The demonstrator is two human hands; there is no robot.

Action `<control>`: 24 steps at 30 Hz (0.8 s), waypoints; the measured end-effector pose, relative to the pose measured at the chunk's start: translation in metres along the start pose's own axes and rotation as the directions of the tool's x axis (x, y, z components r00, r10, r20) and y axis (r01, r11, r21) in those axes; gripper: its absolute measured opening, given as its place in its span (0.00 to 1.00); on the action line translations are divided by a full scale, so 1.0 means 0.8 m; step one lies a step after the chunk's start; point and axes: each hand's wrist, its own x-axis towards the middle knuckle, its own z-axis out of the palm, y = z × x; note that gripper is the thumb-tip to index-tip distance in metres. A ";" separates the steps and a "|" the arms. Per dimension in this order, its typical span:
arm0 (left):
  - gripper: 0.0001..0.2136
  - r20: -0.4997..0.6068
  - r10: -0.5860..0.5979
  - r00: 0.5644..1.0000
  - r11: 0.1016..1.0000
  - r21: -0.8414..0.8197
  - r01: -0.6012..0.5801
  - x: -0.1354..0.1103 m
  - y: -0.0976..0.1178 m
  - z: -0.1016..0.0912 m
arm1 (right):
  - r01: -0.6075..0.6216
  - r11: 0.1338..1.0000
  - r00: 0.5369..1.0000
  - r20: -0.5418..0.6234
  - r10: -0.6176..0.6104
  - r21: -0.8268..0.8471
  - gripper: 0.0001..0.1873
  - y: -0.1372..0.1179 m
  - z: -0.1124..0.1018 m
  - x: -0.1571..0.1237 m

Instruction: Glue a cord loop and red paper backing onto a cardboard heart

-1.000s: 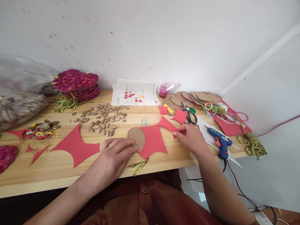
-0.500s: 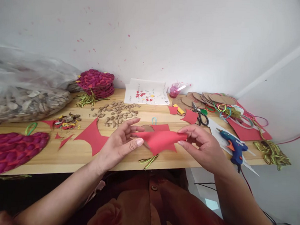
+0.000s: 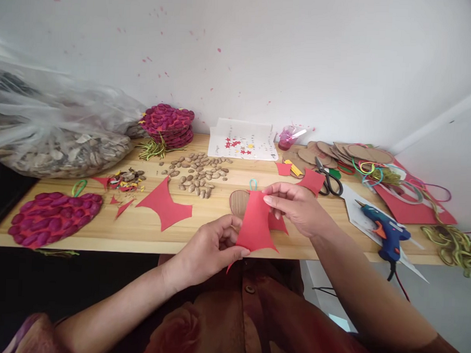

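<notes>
Between my two hands is a piece of red paper (image 3: 256, 224) with curved cut edges, held up off the table. My left hand (image 3: 212, 251) pinches its lower left edge between thumb and fingers. At its top right corner, my right hand (image 3: 292, 206) has thumb and fingertips closed on it. Behind the paper lies a brown cardboard piece (image 3: 239, 201) with a light blue loop (image 3: 253, 184) above it. Another red piece shows partly under my right hand. Left of my hands, a red paper offcut (image 3: 164, 204) with curved sides lies flat.
Loose seeds (image 3: 198, 175) spread over the wooden table (image 3: 119, 236). A purple seed-covered ornament (image 3: 56, 218) lies left, near a plastic bag (image 3: 61, 132). To the right are scissors (image 3: 329, 179), a blue glue gun (image 3: 385, 232), cardboard pieces (image 3: 338, 152) and yarn (image 3: 453, 248).
The red paper has turned from lying sideways to hanging more upright. My left hand has moved down and closed on its lower edge, while my right hand holds the top. The view has shifted left.
</notes>
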 end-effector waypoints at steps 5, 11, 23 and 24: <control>0.09 0.013 0.079 0.997 0.986 0.148 -0.080 -0.010 -0.006 -0.011 | 0.030 0.966 0.997 0.080 -0.009 -0.258 0.11 -0.012 -0.006 0.033; 0.13 -0.170 0.330 0.929 0.831 0.519 -0.200 -0.018 -0.021 -0.033 | 0.067 0.907 0.973 0.227 0.032 -0.417 0.07 -0.028 -0.002 0.066; 0.16 0.066 0.578 0.813 0.490 0.769 -0.411 -0.011 -0.032 -0.043 | 0.319 0.767 0.918 0.382 -0.105 -0.556 0.05 -0.021 0.014 0.105; 0.16 0.118 0.582 0.804 0.447 0.780 -0.438 -0.009 -0.031 -0.042 | 0.329 0.761 0.916 0.385 -0.113 -0.559 0.05 -0.022 0.015 0.105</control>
